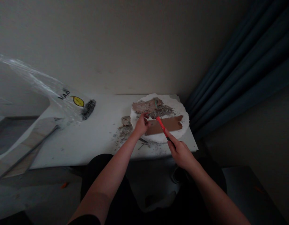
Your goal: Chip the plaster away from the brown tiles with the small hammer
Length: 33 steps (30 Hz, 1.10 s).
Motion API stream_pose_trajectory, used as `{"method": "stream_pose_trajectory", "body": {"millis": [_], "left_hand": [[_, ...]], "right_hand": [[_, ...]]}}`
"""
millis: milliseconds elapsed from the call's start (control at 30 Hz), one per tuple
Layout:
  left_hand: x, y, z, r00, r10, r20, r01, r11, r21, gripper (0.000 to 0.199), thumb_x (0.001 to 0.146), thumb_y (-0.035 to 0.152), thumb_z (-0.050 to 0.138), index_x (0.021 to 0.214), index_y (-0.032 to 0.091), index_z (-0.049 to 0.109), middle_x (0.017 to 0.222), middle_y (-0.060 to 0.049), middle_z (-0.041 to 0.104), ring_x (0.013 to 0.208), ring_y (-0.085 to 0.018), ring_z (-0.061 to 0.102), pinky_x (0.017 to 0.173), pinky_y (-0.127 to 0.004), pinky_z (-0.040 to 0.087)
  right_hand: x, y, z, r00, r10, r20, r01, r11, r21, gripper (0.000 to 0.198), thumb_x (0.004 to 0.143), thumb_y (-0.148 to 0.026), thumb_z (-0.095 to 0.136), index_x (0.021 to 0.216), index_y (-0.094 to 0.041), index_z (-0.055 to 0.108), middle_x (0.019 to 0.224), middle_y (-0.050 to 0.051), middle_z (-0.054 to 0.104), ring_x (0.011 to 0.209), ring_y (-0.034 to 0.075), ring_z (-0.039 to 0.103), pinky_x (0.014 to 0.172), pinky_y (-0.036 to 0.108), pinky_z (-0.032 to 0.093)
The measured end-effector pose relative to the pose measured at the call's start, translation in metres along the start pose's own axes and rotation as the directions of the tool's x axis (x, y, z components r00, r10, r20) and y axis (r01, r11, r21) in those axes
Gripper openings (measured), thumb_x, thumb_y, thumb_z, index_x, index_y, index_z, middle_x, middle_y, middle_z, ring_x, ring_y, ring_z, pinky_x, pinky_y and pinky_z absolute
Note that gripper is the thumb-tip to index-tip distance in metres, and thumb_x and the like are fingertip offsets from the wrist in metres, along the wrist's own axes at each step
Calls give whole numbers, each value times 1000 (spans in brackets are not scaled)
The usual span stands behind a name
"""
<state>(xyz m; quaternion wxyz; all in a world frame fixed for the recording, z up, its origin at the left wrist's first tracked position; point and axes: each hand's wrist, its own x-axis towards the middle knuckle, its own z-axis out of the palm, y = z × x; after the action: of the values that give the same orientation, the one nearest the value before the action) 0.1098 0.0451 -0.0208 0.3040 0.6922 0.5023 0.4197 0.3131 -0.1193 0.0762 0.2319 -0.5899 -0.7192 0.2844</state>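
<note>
My right hand (182, 151) is wrapped around the black grip of a hammer (161, 124) with a bright red shaft. Its head is dark and hard to make out against the rubble. My left hand (142, 124) is just left of the hammer head, fingers curled together; whatever they pinch is too small and dim to name. Beyond both hands lies a cracked, greyish-brown crumbly slab (144, 107) with loose grit around it. A flat brown piece of cardboard (171, 124) lies under the hammer shaft. All of this rests on a white round board with a ragged edge (186, 120).
A crumbly chunk (126, 121) and scattered grit lie left of the board on the white table (74, 142). A clear plastic bag (48, 87) with a yellow print and dark contents stands at left. Blue-grey curtains (240, 68) hang at right.
</note>
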Motion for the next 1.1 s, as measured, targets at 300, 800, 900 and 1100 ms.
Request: {"method": "stream_pose_trajectory", "body": {"millis": [300, 800, 900, 1100], "left_hand": [[3, 7, -10, 994, -42, -100, 40, 999, -17, 49, 72, 12, 51, 120, 20, 42, 95, -2, 59, 70, -10, 54, 65, -25, 44], [-19, -26, -70, 939, -316, -138, 342, 804, 486, 24, 77, 19, 51, 101, 20, 50, 89, -8, 61, 78, -23, 60, 73, -36, 45], [-35, -29, -78, 929, -370, 6, 281, 715, 640, 8, 77, 29, 56, 80, 21, 55, 80, -7, 63, 74, -23, 60, 67, -33, 44], [-76, -34, -68, 849, -352, 394, 32, 779, 626, 8, 68, 29, 67, 70, 22, 63, 69, -3, 65, 65, -19, 59, 62, -29, 42]], "right_hand": [[1, 9, 7, 999, -8, 32, 9, 999, -34, 59, 98, -25, 38, 155, -26, 28, 84, 7, 71, 72, 23, 65, 69, 29, 45], [0, 27, 0, 998, 65, 0, -65, 997, -30, 57, 98, -29, 36, 155, -24, 31, 77, 5, 67, 64, 21, 60, 65, 29, 41], [3, 38, -5, 993, 99, -59, -102, 993, -57, 57, 98, -31, 37, 154, -23, 32, 74, 5, 65, 62, 21, 58, 63, 30, 40], [10, 60, -3, 984, 149, -94, -151, 988, -21, 58, 96, -30, 39, 154, -24, 33, 69, 3, 61, 59, 20, 55, 59, 28, 39]]}}
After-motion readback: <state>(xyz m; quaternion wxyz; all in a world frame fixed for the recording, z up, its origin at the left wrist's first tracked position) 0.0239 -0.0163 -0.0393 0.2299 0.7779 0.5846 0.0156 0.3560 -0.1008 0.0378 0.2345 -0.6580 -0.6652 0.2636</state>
